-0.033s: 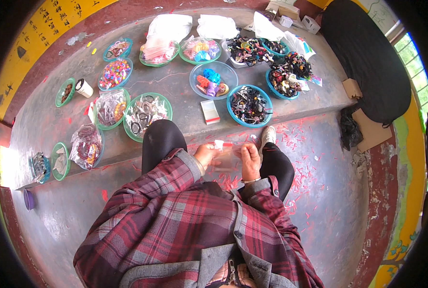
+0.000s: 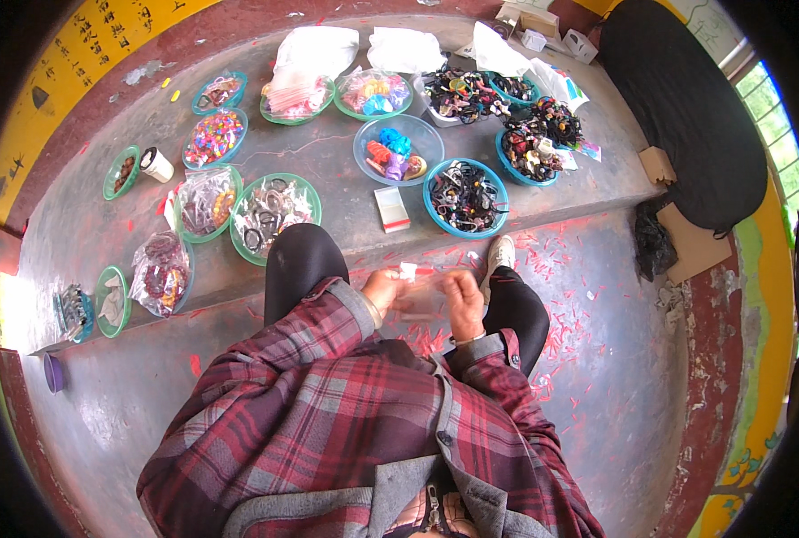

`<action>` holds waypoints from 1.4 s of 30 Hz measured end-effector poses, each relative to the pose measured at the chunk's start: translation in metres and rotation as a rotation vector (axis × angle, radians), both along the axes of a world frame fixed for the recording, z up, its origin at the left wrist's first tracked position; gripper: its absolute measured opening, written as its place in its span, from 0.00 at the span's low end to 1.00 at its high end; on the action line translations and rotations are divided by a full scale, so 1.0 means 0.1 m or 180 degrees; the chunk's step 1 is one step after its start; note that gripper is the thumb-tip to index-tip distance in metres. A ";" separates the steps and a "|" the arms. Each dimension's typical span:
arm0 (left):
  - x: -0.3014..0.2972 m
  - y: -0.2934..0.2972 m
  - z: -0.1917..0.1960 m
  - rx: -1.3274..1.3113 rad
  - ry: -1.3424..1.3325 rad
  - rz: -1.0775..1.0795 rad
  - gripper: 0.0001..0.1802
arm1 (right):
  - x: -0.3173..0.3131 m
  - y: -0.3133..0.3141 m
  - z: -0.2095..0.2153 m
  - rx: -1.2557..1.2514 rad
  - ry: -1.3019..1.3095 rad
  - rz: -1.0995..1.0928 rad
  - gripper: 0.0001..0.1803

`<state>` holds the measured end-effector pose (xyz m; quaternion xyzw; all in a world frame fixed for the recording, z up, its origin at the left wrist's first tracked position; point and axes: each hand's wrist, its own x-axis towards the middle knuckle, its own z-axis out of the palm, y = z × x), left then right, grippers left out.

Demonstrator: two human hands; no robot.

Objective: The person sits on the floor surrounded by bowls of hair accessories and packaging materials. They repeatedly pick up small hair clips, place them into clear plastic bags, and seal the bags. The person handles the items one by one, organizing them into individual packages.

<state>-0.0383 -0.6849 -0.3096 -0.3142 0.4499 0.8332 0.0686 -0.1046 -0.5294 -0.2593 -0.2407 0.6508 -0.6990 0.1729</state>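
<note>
In front of my lap, between my knees, my two hands hold a small clear plastic bag [image 2: 422,305] with a red-and-white strip near its top. My left hand [image 2: 384,290] is closed on the bag's left side, near a white piece [image 2: 408,271] at its upper corner. My right hand [image 2: 464,303], fingers curled, grips its right side; the fingertips are slightly blurred. The bag is see-through, so its contents, if any, are hard to make out. Nearest beyond my hands is an open white-and-red small box [image 2: 391,209] on the raised ledge.
On the ledge [image 2: 319,193] stand a green basin of hair ties [image 2: 277,183], a blue basin of black hair ties [image 2: 466,191], a clear-blue bowl of colourful pieces [image 2: 384,172], and a white cup [image 2: 156,165]. Red strips [image 2: 570,332] litter the floor. Cardboard [image 2: 697,247] leans right.
My right hand has shifted slightly left toward my left hand, its fingers curling differently. The bag between them looks a little blurred. Nothing else has visibly moved.
</note>
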 end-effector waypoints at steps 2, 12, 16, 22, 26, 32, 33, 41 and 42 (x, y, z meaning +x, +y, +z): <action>0.04 -0.07 -0.09 0.0331 0.0135 -0.0097 0.08 | 0.07 -0.04 0.33 0.1139 0.2397 0.0712 0.06; -0.01 -0.21 -0.34 0.0509 -0.0081 0.0473 0.10 | 0.18 -0.06 0.17 0.0817 0.1696 0.1036 0.07; -0.04 -0.20 -0.07 0.0309 0.0173 0.0598 0.09 | -0.07 0.00 -0.05 -0.0830 -0.1577 -0.0376 0.05; -0.05 -0.23 -0.30 0.0020 -0.0184 0.1136 0.11 | -0.14 0.04 0.06 -0.1385 -0.1603 -0.0716 0.03; -0.17 -0.26 -0.50 0.0122 -0.0549 0.1489 0.12 | -0.17 0.06 0.05 -0.1171 -0.1663 -0.0696 0.04; -0.55 -0.39 -0.20 -0.0236 -0.0694 0.1466 0.11 | -0.18 0.07 -0.08 -0.0876 -0.1962 -0.0396 0.05; -0.62 -0.51 -0.41 -0.0155 -0.0555 0.1667 0.11 | -0.17 0.05 -0.08 -0.0861 -0.2107 -0.0375 0.05; -1.21 -0.94 -1.07 -0.0037 -0.0134 0.2103 0.12 | -0.20 0.02 -0.10 -0.0760 -0.2573 -0.0345 0.05; -1.29 -0.92 -1.00 0.0119 -0.0125 0.2213 0.12 | -0.22 0.02 -0.08 -0.0751 -0.2563 -0.0368 0.05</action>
